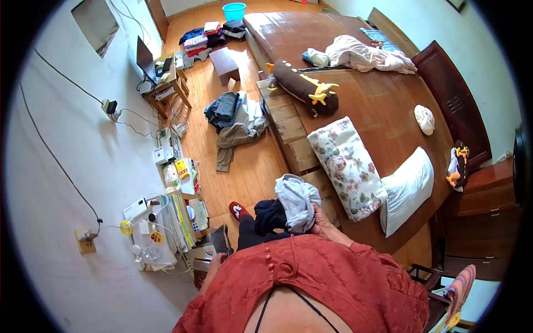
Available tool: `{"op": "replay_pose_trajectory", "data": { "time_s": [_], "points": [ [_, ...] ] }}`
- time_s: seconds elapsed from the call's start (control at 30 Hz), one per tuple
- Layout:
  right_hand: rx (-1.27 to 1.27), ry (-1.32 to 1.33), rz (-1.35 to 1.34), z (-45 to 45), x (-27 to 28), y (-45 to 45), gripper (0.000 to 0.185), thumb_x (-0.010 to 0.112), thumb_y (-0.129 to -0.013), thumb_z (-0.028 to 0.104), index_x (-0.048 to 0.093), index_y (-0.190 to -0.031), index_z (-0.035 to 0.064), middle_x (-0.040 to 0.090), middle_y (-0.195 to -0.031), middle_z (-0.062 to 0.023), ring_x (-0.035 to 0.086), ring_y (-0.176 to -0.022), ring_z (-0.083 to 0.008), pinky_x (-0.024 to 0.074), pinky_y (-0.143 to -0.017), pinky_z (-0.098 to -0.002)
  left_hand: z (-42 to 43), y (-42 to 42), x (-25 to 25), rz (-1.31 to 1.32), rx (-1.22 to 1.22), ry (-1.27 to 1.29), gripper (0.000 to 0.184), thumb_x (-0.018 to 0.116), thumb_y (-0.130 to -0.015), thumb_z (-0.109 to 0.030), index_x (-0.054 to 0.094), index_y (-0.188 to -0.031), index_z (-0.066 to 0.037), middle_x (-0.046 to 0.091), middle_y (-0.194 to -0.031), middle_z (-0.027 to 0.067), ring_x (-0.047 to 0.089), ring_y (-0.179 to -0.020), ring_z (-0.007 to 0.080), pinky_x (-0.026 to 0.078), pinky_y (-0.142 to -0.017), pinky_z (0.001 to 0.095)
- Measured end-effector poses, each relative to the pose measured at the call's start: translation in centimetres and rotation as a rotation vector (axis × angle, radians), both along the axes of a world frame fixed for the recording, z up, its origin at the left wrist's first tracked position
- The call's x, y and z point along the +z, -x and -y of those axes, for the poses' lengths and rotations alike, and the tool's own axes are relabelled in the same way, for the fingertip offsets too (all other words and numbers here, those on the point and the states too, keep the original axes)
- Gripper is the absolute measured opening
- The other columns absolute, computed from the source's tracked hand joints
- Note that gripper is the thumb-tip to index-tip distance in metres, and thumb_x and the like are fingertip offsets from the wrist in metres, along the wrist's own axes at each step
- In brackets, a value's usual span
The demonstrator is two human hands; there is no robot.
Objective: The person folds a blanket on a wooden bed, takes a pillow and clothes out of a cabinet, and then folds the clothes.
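My right hand [320,221] grips the edge of a bundled light grey garment [298,201], beside the wooden bed's edge. Dark navy cloth [270,216] hangs below and left of that garment, over my legs. My left hand [215,263] is low at the left, partly behind my red top, next to a dark grey item [220,240] whose kind I cannot make out. Its fingers are mostly hidden, so whether it holds that item does not show. One red slipper [239,211] shows on my foot.
A bare wooden bed [383,105] bears a floral pillow [347,166], a white pillow [408,186] and a brown plush bolster [305,89]. Clothes [236,125] lie on the floor ahead. Along the left wall stand a cluttered shelf [189,222] and a small desk [169,83].
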State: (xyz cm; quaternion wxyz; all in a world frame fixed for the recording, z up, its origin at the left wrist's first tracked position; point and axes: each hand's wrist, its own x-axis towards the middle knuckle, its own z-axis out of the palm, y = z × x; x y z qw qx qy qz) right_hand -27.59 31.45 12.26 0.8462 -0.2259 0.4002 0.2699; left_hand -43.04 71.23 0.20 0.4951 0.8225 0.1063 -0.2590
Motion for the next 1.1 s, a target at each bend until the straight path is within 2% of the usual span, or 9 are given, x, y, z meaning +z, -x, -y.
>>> {"op": "replay_pose_trajectory", "data": {
  "time_s": [0.13, 0.23, 0.33, 0.47, 0.57, 0.67, 0.93, 1.03, 1.1],
  "points": [
    [-0.136, 0.003, 0.01, -1.5, -3.3, -4.8, 0.053, 0.059, -0.084, 0.041, 0.052, -0.125, 0.0087, 0.058, -0.121, -0.0123, 0.053, -0.111, -0.032, 0.038, -0.098, -0.0525, -3.8, -7.4, -3.2, 0.096, -0.117, -0.009, 0.039, 0.064, -0.078, -0.029, 0.056, -0.106, -0.002, 0.061, -0.086, 0.018, 0.061, -0.08, 0.0299, 0.047, -0.07, 0.0353],
    [-0.142, -0.002, 0.006, -3.7, -2.2, -8.2, 0.052, 0.059, -0.083, 0.04, 0.053, -0.124, 0.0087, 0.058, -0.121, -0.0115, 0.053, -0.111, -0.0311, 0.0386, -0.098, -0.0517, -4.1, -18.4, 4.7, 0.108, -0.126, 0.035, 0.033, 0.065, -0.077, -0.023, 0.058, -0.102, -0.001, 0.061, -0.085, 0.0153, 0.061, -0.078, 0.0243, 0.048, -0.069, 0.0332],
    [-0.141, 0.036, -0.019, -6.8, 0.4, -11.6, 0.051, 0.06, -0.082, 0.038, 0.054, -0.123, 0.0089, 0.058, -0.121, -0.011, 0.054, -0.111, -0.0302, 0.0389, -0.098, -0.051, -2.4, -29.8, 18.9, 0.189, -0.152, 0.19, 0.037, 0.067, -0.077, -0.014, 0.059, -0.111, -0.003, 0.062, -0.096, 0.0074, 0.058, -0.091, 0.0154, 0.047, -0.079, 0.0288],
    [-0.098, -0.014, -0.009, -8.4, -1.2, -15.5, 0.05, 0.062, -0.081, 0.035, 0.054, -0.122, 0.0074, 0.059, -0.12, -0.012, 0.055, -0.11, -0.0298, 0.0412, -0.097, -0.05, -1.3, -39.2, 33.5, 0.491, -0.65, 0.972, 0.062, 0.066, -0.078, -0.04, 0.055, -0.12, 0.004, 0.054, -0.12, 0.0164, 0.041, -0.123, 0.0344, 0.028, -0.104, 0.0459],
    [-0.072, -0.029, -0.02, -9.7, -2.2, -18.8, 0.051, 0.064, -0.08, 0.033, 0.054, -0.122, 0.0064, 0.059, -0.119, -0.0121, 0.055, -0.109, -0.0295, 0.0416, -0.097, -0.0495, 1.2, -42.1, 39.9, 0.561, -0.791, 1.389, 0.08, 0.053, -0.084, -0.057, 0.045, -0.127, 0.011, 0.041, -0.131, 0.0294, 0.033, -0.126, 0.0471, 0.021, -0.102, 0.0601],
    [-0.038, -0.042, -0.061, -11.2, -1.7, -22.3, 0.052, 0.064, -0.08, 0.034, 0.053, -0.123, 0.0063, 0.058, -0.12, -0.0121, 0.055, -0.11, -0.0296, 0.0412, -0.098, -0.0487, 4.8, -41.4, 39.7, 0.819, -0.601, 1.668, 0.089, 0.044, -0.084, -0.065, 0.045, -0.123, 0.015, 0.039, -0.129, 0.0349, 0.032, -0.126, 0.0492, 0.026, -0.099, 0.0599],
    [0.099, 0.011, 0.076, -11.4, -3.4, -35.7, 0.05, 0.064, -0.079, 0.024, 0.052, -0.122, -0.0002, 0.06, -0.114, -0.0122, 0.058, -0.106, -0.025, 0.0457, -0.095, -0.0414, 5.7, -52.4, 38.3, 0.699, -0.494, 1.611, 0.076, 0.041, -0.09, -0.056, 0.047, -0.125, 0.011, 0.039, -0.13, 0.0346, 0.037, -0.123, 0.049, 0.032, -0.098, 0.0554],
    [0.233, 0.027, 0.132, -10.2, -2.4, -42.4, 0.06, 0.067, -0.074, 0.021, 0.046, -0.127, 0.0001, 0.059, -0.116, -0.0108, 0.058, -0.105, -0.0241, 0.0464, -0.092, -0.0394, 3.3, -61.1, 35.8, 0.456, -0.837, 1.447, 0.078, 0.054, -0.084, -0.056, 0.048, -0.124, 0.011, 0.039, -0.13, 0.0336, 0.034, -0.124, 0.0495, 0.023, -0.099, 0.0622],
    [0.282, 0.077, 0.147, -9.6, -1.1, -46.4, 0.066, 0.068, -0.071, 0.015, 0.042, -0.13, 0.0018, 0.056, -0.119, -0.0095, 0.055, -0.106, -0.0222, 0.0452, -0.092, -0.0355, 2.5, -64.0, 31.2, 0.303, -0.386, 1.033, 0.066, 0.062, -0.08, -0.046, 0.051, -0.12, 0.005, 0.049, -0.124, 0.0211, 0.044, -0.117, 0.0336, 0.035, -0.094, 0.0454]
  ]
}}
